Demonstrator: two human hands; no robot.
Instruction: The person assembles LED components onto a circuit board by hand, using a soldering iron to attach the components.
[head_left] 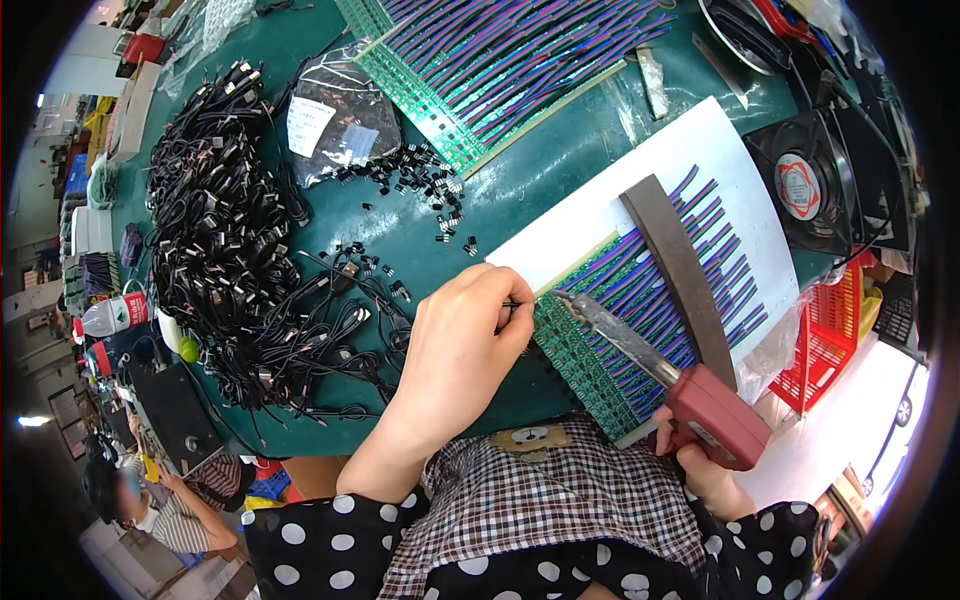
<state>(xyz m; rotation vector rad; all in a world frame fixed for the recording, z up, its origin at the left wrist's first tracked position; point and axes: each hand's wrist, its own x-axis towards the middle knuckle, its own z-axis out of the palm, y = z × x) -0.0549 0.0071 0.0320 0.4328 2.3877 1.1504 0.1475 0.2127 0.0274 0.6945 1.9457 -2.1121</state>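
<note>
My left hand (455, 345) is closed in a pinch at the upper left corner of a green circuit board panel (585, 375). Something small and dark shows between thumb and forefinger, mostly hidden. In my right hand (705, 480) is a red-handled soldering gun (715, 412); its tip reaches the panel close to my left fingertips. Rows of blue, purple and dark wires (735, 265) run from the panel over a white sheet (690, 140). Lying across these wires is a dark flat bar (680, 270).
Black cables (220, 230) are heaped on the left of the green table, with small black parts (425, 175) scattered beside a clear bag (345, 120). A second wired panel (430, 120) lies at the far side. A fan (805, 185) stands right; a person (165, 500) sits far left.
</note>
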